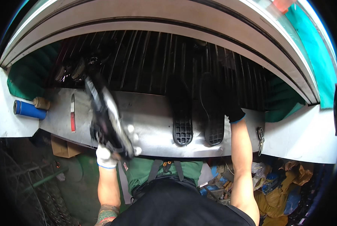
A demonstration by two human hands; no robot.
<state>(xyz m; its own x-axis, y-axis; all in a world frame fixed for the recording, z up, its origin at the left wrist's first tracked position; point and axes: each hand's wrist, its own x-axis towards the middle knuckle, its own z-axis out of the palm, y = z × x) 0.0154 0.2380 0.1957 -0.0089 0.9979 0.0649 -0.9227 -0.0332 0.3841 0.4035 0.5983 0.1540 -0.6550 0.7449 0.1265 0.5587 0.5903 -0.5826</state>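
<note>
Gripping a long black pedal-like part [106,113], the left hand [107,153] in its white knit glove is clenching the near end, so the piece is slanting up and away toward the dark slatted bed [149,60]; it is blurring with motion, and its exact make is hard to tell. Held at one end like that, the length is swinging clear of the steel bench [145,113].

Over on the right, the right hand [228,101] in a black glove is reaching far in toward the slats, resting beside or on a black rubber pedal [213,109]; whether those fingers are closing on it I cannot tell. A second rubber pedal [182,120] is lying just left of it, both with waffle-ribbed ends pointing near, laid side by side on the smooth, scuffed metal.

Far left, a blue cylinder [29,109] with a tan cap is lying on the white ledge, and a red-and-silver blade-like strip [72,113] is lying flat on the steel. A metal clip [260,137] is hanging at the bench's right edge.
</note>
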